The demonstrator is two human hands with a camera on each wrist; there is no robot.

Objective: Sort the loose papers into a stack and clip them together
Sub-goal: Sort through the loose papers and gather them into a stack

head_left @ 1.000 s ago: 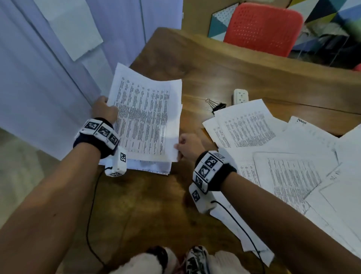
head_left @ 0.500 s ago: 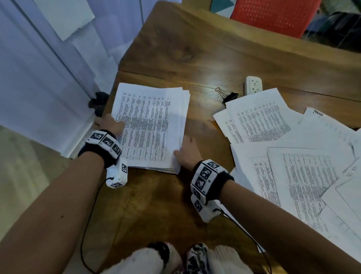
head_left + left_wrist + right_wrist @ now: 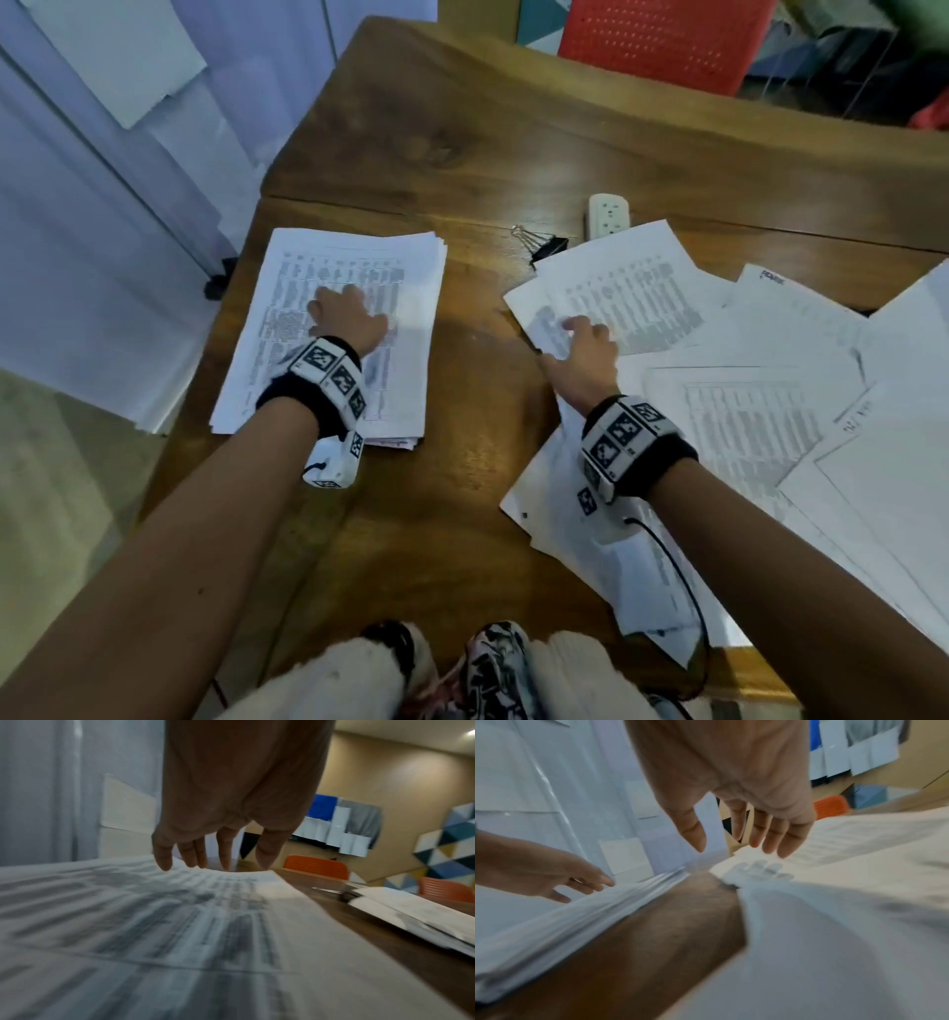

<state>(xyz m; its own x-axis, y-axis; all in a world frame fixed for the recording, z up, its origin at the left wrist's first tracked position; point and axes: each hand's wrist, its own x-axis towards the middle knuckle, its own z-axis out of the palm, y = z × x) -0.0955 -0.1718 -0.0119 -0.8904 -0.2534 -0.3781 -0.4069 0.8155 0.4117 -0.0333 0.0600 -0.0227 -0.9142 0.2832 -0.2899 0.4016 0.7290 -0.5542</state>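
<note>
A stack of printed papers [image 3: 411,288] lies flat on the left of the wooden table [image 3: 462,154]. My left hand [image 3: 344,318] rests open on top of the stack [image 3: 180,923], fingers [image 3: 192,854] straight. Loose printed sheets [image 3: 770,411] are spread over the right side. My right hand [image 3: 585,354] is open over the nearest loose sheet [image 3: 631,298], with its fingers [image 3: 770,833] spread just above the paper. A black binder clip [image 3: 544,245] lies on the table between the stack and the loose sheets, touched by neither hand.
A white power strip [image 3: 608,213] sits behind the loose sheets. A red chair [image 3: 662,41] stands past the far edge of the table. A pale blue wall panel [image 3: 102,205] runs along the left. My knees and shoes [image 3: 493,668] show below the near edge.
The stack, held up in both hands a second ago, now lies flat on the table. My left hand has moved onto its top; my right hand has left it and moved right onto the loose sheets.
</note>
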